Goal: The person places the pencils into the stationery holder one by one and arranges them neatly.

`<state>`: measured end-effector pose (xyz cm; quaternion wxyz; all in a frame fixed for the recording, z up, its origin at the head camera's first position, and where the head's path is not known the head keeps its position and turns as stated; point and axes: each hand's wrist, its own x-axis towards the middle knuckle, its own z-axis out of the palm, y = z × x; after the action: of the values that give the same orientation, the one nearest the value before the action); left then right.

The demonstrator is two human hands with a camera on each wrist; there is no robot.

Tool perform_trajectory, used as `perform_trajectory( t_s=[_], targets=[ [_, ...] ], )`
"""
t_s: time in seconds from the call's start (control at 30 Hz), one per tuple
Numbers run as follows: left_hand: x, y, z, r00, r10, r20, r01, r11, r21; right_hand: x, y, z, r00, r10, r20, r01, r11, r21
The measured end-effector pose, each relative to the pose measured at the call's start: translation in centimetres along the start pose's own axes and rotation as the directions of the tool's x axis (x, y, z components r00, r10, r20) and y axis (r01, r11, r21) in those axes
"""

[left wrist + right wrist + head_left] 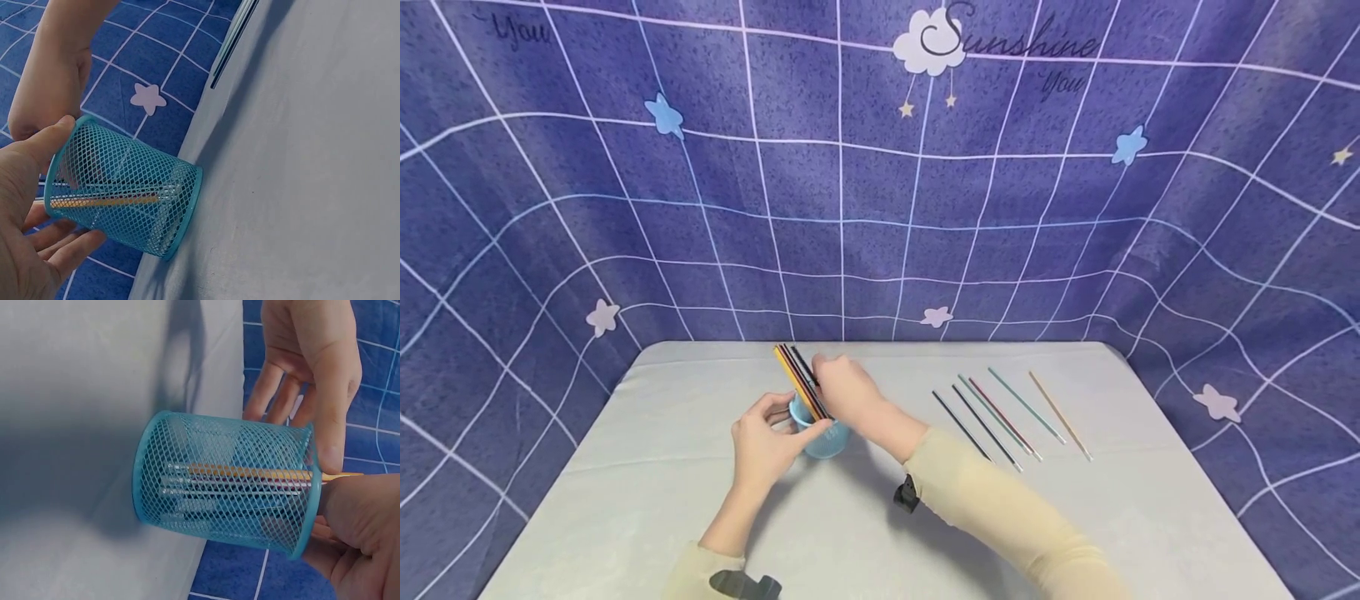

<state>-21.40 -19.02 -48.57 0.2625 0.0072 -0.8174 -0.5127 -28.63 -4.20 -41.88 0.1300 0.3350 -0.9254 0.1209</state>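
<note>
Head view: the cup (826, 444) rests on the desk (820, 533), lower middle of the frame, with pencils (797, 379) leaning in it; loose pencils (1004, 418) lie at lower right. The left hand (763, 437) holds the cup's rim between thumb and fingers. The right hand (850, 392) bends at the mouth; whether it pinches a pencil, I cannot tell.

Left wrist view: the mesh, left of centre, looks light and stiff; the rim seems the sure hold.

Right wrist view: the pencils, mid-frame, look slim and probably smooth, best pinched near their upper ends.

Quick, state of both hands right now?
Left hand: holding the turquoise cylindrical mesh cup near its rim.
Right hand: at the cup's mouth; what it holds, if anything, cannot be told.
</note>
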Motion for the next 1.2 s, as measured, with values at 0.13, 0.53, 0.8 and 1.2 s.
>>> perform_trajectory(
  t_s=[0.13, 0.53, 0.8, 1.2],
  targets=[
    [0.0, 0.0, 0.2, 1.000, 0.004, 0.005, -0.004, 1.000, 0.000, 0.1, -0.1, 0.1, 0.999, 0.031, 0.026, -0.030, 0.999, -0.021],
    [0.2, 0.0, 0.3, 1.000, 0.007, -0.007, -0.007, 1.000, -0.010, 0.5, 0.3, -0.3, 0.999, 0.023, 0.030, -0.022, 1.000, -0.004],
    [0.0, -0.1, 0.2, 1.000, 0.010, -0.024, -0.009, 1.000, 0.006, -0.6, 2.1, -2.6, 0.995, -0.018, -0.095, 0.033, 0.988, 0.152],
    [0.0, 0.0, 0.1, 0.999, -0.041, 0.013, 0.041, 0.999, 0.001, -4.7, 10.8, -5.5, 0.976, 0.087, -0.200, -0.067, 0.992, 0.103]
  ],
)
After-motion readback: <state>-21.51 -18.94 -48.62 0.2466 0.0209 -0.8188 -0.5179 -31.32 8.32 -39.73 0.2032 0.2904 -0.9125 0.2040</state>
